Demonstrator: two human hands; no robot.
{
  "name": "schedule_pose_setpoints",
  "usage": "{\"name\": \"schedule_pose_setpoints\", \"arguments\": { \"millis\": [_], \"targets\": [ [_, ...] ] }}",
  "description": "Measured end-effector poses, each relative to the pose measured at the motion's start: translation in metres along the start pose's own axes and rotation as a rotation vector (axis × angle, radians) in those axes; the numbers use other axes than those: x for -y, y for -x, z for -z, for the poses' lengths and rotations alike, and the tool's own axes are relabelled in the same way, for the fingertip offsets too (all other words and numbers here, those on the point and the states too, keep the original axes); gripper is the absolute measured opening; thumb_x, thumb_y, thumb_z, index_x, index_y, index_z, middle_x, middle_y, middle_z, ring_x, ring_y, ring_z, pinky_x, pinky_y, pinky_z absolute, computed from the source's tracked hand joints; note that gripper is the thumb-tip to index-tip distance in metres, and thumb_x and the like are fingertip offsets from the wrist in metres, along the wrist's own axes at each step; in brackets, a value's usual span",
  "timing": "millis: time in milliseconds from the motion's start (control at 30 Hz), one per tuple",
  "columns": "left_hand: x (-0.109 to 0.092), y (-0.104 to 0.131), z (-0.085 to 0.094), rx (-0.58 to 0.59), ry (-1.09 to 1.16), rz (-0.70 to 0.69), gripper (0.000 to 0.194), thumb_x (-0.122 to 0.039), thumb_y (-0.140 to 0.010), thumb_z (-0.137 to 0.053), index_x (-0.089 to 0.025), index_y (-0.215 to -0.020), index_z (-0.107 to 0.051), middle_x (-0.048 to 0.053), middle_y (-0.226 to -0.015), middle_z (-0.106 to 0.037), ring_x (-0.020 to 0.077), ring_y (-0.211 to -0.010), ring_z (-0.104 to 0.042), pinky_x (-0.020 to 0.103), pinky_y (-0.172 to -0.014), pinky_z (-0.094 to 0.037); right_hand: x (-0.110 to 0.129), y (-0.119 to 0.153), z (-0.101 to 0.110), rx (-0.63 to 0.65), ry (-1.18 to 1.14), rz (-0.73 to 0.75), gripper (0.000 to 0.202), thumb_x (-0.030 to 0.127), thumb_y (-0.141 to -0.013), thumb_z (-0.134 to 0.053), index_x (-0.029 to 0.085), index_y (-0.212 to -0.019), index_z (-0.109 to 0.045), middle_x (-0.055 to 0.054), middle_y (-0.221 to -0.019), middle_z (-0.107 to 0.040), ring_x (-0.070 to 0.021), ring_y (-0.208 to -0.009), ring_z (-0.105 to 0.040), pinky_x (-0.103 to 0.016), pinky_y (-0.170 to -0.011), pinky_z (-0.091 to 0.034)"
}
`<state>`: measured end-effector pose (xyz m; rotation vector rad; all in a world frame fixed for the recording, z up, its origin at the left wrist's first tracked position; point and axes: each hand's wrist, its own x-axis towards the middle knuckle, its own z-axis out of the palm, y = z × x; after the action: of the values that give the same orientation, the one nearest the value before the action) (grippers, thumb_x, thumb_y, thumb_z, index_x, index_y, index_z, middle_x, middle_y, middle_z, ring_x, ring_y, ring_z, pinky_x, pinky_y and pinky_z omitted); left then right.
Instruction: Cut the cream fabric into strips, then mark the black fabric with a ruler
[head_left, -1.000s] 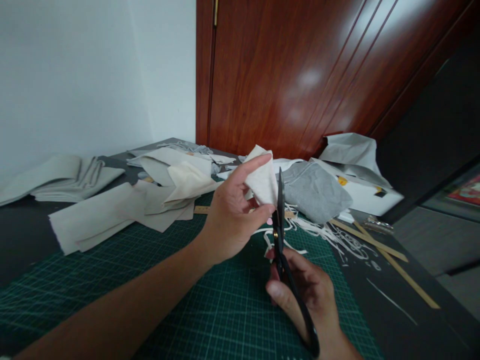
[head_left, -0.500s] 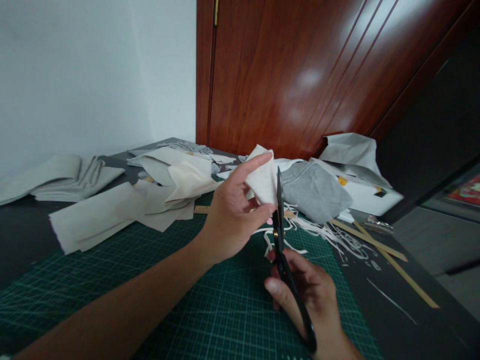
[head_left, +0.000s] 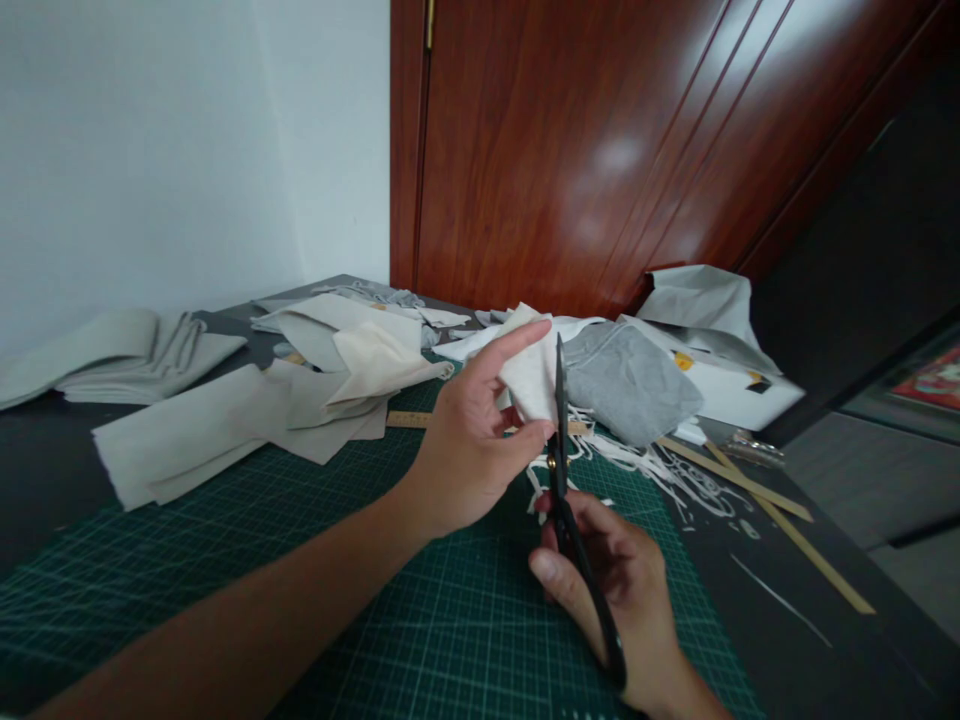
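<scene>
My left hand (head_left: 476, 440) pinches a small white piece of fabric (head_left: 531, 375) between thumb and fingers, holding it up above the mat. Around the handles of black scissors (head_left: 561, 490) the fingers of my right hand (head_left: 611, 580) are wrapped. The scissor blades point upward and away from me, along the right edge of the fabric. From this angle the blades look close together, and I cannot tell whether the fabric lies between them. The left thumb is right beside the blades, near the scissors' brass pivot screw.
Under my hands lies a green cutting mat (head_left: 420, 620). Pale fabric pieces (head_left: 195, 420) are stacked at the left. Grey cloth (head_left: 634, 380), cut white strips (head_left: 652, 465) and wooden rulers (head_left: 795, 550) lie at the right. A white box (head_left: 739, 395) stands behind them.
The left hand and the white fabric have come slightly lower. The scissors' lower handle has shifted a little up and left. Both hands keep their hold.
</scene>
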<state>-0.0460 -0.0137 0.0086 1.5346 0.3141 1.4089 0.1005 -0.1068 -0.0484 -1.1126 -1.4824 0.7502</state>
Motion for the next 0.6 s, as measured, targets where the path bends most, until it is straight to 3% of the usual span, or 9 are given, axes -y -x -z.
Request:
{"name": "schedule_pose_setpoints", "arguments": {
  "millis": [300,600],
  "targets": [
    [0.0017,0.0013,-0.0016,-0.014,-0.028,-0.007,0.08,-0.005,-0.078,-0.069,-0.029,-0.151,-0.047,0.006,-0.131,-0.066,0.0246,-0.106,-0.067,0.041,-0.089,-0.061,-0.0041,-0.0001,0.0001,-0.004,-0.002,-0.004,0.028,0.038,-0.081,-0.082,0.02,-0.099,-0.071,0.003,-0.066,-0.058,-0.0123,-0.053,-0.052,-0.023,-0.046,-0.047],
    [-0.0034,0.0009,-0.0026,0.0,0.027,-0.005,0.08,-0.005,-0.078,-0.07,-0.031,-0.15,-0.048,0.003,-0.116,-0.069,0.0244,-0.104,-0.067,0.038,-0.087,-0.061,-0.0001,0.0018,0.0005,-0.001,0.05,0.037,0.024,0.039,-0.085,-0.078,0.021,-0.099,-0.07,0.004,-0.063,-0.057,-0.0124,-0.048,-0.054,-0.023,-0.043,-0.047]
  ]
}}
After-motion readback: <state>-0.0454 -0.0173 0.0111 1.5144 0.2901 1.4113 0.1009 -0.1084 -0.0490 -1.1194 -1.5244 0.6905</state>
